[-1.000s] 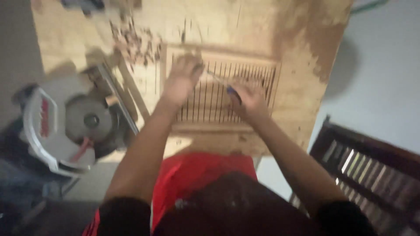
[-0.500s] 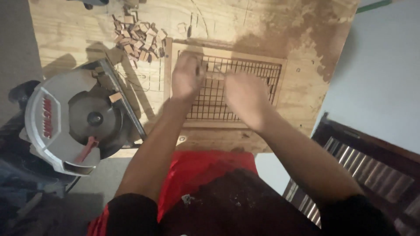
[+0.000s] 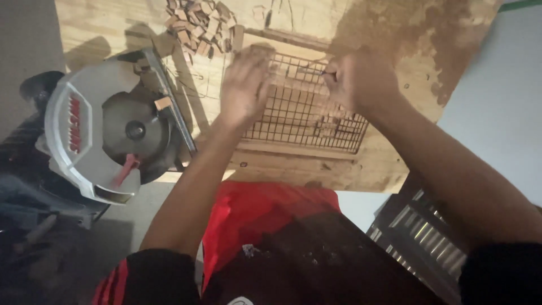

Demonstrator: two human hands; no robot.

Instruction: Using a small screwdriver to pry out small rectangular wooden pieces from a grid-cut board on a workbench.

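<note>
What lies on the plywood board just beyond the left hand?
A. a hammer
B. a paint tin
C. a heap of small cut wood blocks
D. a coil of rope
C: a heap of small cut wood blocks sits on the pale plywood board, above the left hand.

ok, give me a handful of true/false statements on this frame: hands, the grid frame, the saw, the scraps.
1. Both hands are on the wooden grid frame. True: the left hand lies on its left part, the right hand at its upper right.
2. The circular saw sits to the right of the frame. False: it sits to the left, at the edge of the plywood board.
3. A pile of small wood offcuts lies beyond the frame's upper left corner. True.
4. The left hand grips the saw. False: it is on the frame, apart from the saw.
5. The saw has a red lever. True.
</note>
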